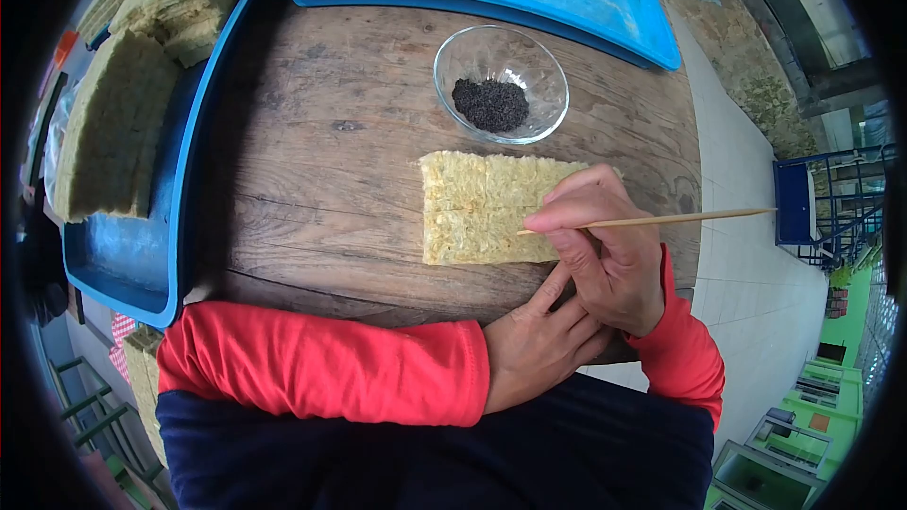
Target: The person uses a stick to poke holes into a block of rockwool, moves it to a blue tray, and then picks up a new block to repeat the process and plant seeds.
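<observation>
A flat yellowish fibrous slab (482, 208) lies on the wooden table, its right part beneath my right hand (609, 255). Between the thumb and fingers of that hand is a thin wooden stick (699, 217), its short end touching or just over the slab and its long end pointing right. My left hand (543, 345) rests at the table's near edge, below the slab and partly under my right hand, fingers spread and holding nothing visible. Beyond the slab stands a clear glass bowl (548, 85) with small black grains (491, 106) in it.
A blue tray (567, 14) sits at the table's far edge with part of a slab in it. Another blue tray (123, 260) at the left holds several thick fibrous blocks (118, 132). Bare wooden tabletop (312, 151) shows between that tray and the slab.
</observation>
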A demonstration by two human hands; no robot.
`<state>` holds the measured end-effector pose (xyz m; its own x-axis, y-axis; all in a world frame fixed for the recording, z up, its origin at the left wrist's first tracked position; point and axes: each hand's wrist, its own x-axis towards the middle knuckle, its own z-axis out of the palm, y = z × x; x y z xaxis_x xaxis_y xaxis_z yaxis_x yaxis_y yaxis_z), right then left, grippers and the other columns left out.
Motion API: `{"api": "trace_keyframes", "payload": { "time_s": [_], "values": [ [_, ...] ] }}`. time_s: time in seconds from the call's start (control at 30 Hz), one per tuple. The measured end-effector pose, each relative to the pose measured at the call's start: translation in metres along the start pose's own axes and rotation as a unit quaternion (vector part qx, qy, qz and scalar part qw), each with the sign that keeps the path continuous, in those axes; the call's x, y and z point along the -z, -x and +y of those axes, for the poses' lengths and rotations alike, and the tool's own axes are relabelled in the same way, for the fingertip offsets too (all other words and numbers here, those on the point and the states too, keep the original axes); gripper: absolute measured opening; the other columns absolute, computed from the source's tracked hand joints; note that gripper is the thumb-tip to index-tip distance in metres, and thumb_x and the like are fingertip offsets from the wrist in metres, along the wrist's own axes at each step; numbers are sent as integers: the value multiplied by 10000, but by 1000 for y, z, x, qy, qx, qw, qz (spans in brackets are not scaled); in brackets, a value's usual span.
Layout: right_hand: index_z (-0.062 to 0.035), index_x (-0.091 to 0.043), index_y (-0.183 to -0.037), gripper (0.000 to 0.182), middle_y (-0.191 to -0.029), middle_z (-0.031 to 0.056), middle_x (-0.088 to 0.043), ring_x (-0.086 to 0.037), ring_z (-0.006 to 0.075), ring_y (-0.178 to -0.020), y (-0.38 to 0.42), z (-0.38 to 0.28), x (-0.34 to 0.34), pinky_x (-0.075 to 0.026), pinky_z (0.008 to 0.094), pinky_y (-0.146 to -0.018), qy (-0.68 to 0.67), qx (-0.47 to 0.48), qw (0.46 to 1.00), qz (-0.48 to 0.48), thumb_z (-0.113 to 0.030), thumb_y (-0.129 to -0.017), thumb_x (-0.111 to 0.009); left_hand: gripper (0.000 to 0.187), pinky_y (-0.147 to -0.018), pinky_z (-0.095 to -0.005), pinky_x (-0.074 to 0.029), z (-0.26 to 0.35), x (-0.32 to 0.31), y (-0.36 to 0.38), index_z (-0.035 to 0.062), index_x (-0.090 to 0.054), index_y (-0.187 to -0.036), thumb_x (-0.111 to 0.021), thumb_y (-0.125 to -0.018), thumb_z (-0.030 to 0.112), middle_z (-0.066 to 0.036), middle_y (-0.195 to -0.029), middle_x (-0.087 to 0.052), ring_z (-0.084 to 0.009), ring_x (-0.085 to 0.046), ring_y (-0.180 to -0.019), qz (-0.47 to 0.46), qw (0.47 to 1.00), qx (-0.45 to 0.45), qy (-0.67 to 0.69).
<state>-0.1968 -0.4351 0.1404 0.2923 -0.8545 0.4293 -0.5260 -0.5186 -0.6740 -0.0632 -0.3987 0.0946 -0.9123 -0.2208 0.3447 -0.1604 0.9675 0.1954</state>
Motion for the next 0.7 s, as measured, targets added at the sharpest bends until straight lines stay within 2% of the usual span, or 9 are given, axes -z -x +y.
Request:
{"api": "trace_keyframes", "payload": {
  "time_s": [0.3,0.37,0.47,0.57,0.7],
  "values": [
    [-86,-666,-883,114,-800,37,-628,-544,243,-760,-1,2,4,-451,331,-656,13,-8,999,-33,-35,-784,-645,478,-1043,-577,-268,1,0,0,109,-490,-1244,-507,-816,320,-122,-1284,-490,-289,-395,-1239,-3,1000,4,-13],
    [-57,-662,-868,60,-801,44,-626,-554,220,-792,0,2,5,-451,308,-682,20,2,999,-44,-68,-828,-619,481,-1042,-578,-268,1,0,0,108,-489,-1246,-506,-816,324,-123,-1284,-490,-288,-395,-1239,-6,1000,2,-17],
    [-54,-659,-874,59,-801,44,-627,-556,219,-791,0,3,5,-452,308,-683,14,3,999,-44,-70,-834,-618,481,-1038,-580,-271,1,1,-1,110,-489,-1245,-504,-817,328,-121,-1285,-491,-287,-394,-1240,-4,1000,1,-19],
    [-78,-664,-884,101,-808,36,-631,-548,240,-776,1,1,4,-452,329,-670,-6,-12,1000,-10,-37,-795,-638,485,-1044,-587,-260,0,2,-1,110,-489,-1246,-509,-814,330,-122,-1291,-486,-290,-390,-1245,-13,1000,1,-16],
    [-77,-662,-887,93,-819,33,-632,-551,232,-794,1,0,4,-454,324,-676,-19,-18,1000,11,-41,-808,-631,486,-1056,-595,-241,0,2,-1,119,-494,-1242,-521,-805,330,-125,-1291,-484,-299,-383,-1252,0,1000,3,-11]
  ]
}}
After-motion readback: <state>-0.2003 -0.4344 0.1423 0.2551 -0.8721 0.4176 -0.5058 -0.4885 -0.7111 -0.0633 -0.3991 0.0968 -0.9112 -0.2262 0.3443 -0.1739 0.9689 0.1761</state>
